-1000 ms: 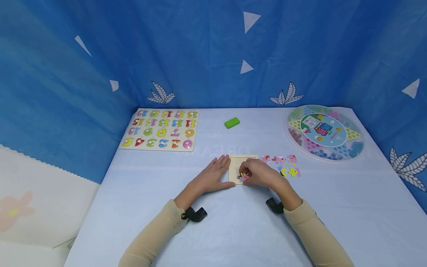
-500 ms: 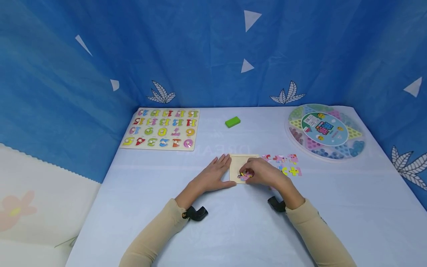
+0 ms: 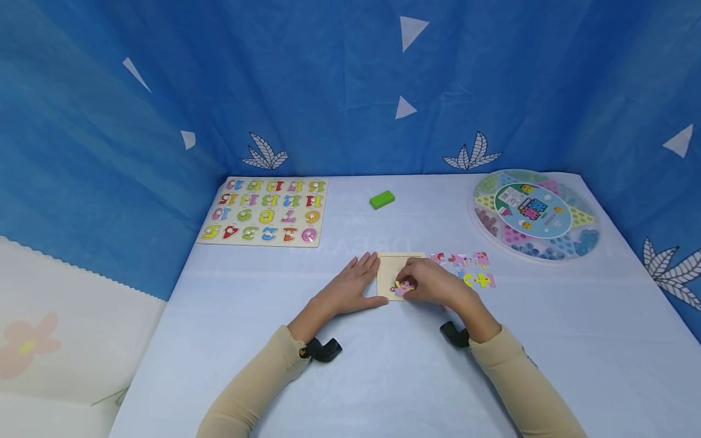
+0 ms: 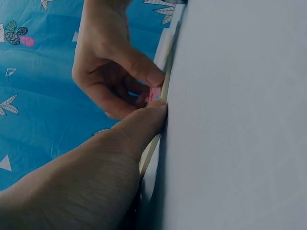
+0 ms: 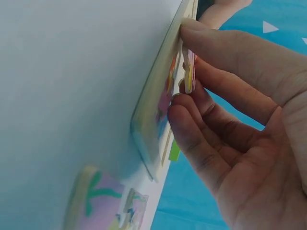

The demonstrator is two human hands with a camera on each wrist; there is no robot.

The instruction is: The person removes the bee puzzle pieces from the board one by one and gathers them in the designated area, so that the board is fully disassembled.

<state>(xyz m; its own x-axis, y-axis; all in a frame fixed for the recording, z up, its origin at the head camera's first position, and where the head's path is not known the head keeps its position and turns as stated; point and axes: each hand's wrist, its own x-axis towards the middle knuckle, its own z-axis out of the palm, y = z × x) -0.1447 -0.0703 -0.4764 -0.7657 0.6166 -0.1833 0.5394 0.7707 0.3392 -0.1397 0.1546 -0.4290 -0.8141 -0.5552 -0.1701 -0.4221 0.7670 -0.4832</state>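
A small wooden puzzle tray (image 3: 386, 267) lies on the table between the hands. My left hand (image 3: 350, 287) rests flat at its left side, fingers straight, the thumb along the near corner. Over the tray's near right part, my right hand (image 3: 434, 282) pinches a puzzle piece (image 5: 190, 72) between thumb and fingers. The piece stands tilted close over the board in the right wrist view. Colourful pieces (image 3: 398, 291) show in the tray by the right fingertips, partly hidden by them. In the left wrist view, the left thumb (image 4: 153, 112) presses at the tray edge, near the right fingers.
Loose pink and yellow puzzle pieces (image 3: 482, 280) lie right of the tray, some behind the right hand. A number board (image 3: 263, 213) sits back left, a green block (image 3: 381, 199) at the back, and a round bead box (image 3: 533, 216) back right. A blue curtain (image 3: 350, 85) stands behind.
The right fingers have shifted slightly over the tray, still pinching the puzzle piece. The left hand keeps its place at the tray's side. The head view has moved a little.
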